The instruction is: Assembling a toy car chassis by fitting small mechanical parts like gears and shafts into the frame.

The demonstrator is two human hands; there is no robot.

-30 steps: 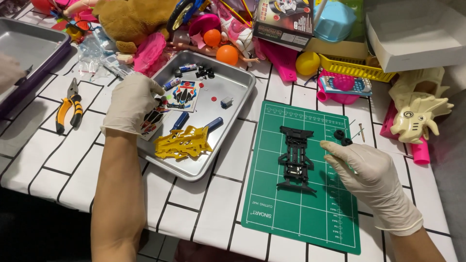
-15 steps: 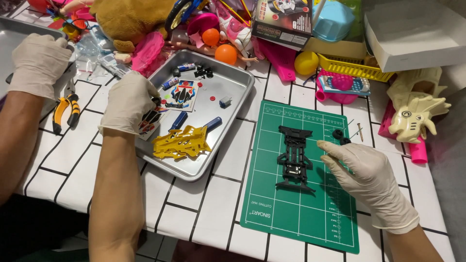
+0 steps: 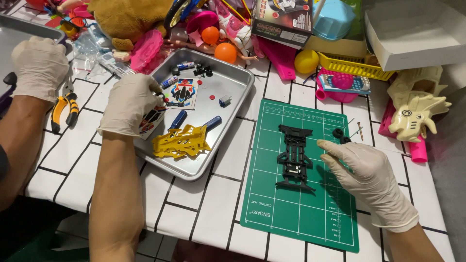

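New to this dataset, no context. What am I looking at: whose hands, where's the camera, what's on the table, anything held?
One picture, from a camera worn on a person's head, looking down. No robot here. The left hand and right hand, both gloved, belong to the wearer. The third gloved hand at far left is a co-worker's. On the tiled table a metal tray holds small parts, a sticker sheet and a yellow car body shell; the left hand reaches in there. A black toy-car chassis lies on the green cutting mat; the right hand rests beside it. I cannot tell whether either hand grips anything. Toys crowd the back.
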